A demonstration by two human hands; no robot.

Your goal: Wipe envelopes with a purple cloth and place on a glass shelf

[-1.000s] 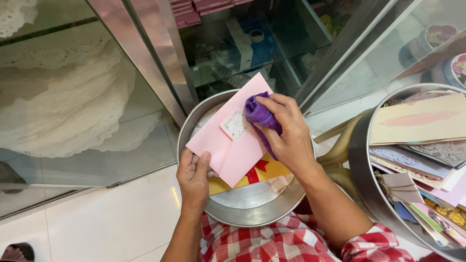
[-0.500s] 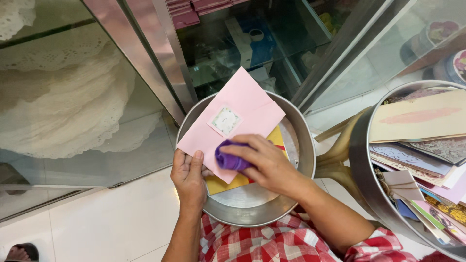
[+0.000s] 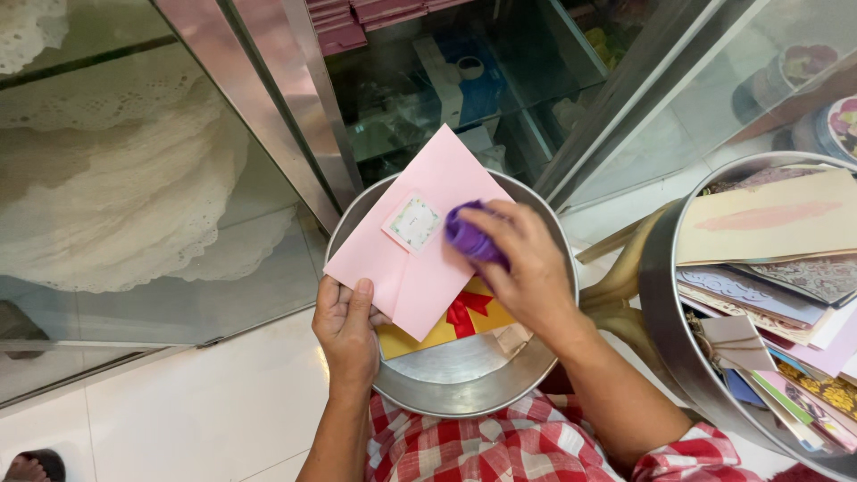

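The left hand point(image 3: 346, 326) holds a pink envelope point(image 3: 418, 234) by its near left corner, thumb laid on top and fingers curled beneath, so its grip is closed on the paper. The envelope tilts diagonally over a round metal tray point(image 3: 464, 384) and carries a small square sticker point(image 3: 413, 222) near its middle. The right hand point(image 3: 528, 268) is closed around a bunched purple cloth point(image 3: 469, 236), which it presses against the envelope's right side, just beside the sticker. Under the envelope, inside the tray, lies a yellow card with a red bow point(image 3: 466, 314), partly covered.

The tray sits above the person's lap, where red and white checked fabric point(image 3: 500, 442) shows at the near edge. To the right, a second round metal tray point(image 3: 665, 295) holds a stack of cards and envelopes point(image 3: 768, 259) in mixed colours. On the far side stands a glass display cabinet point(image 3: 464, 80) with metal framing, boxes dimly visible inside. To the left, behind glass, lie white lace doilies point(image 3: 107, 196). The floor point(image 3: 178, 411) at near left is pale tile.
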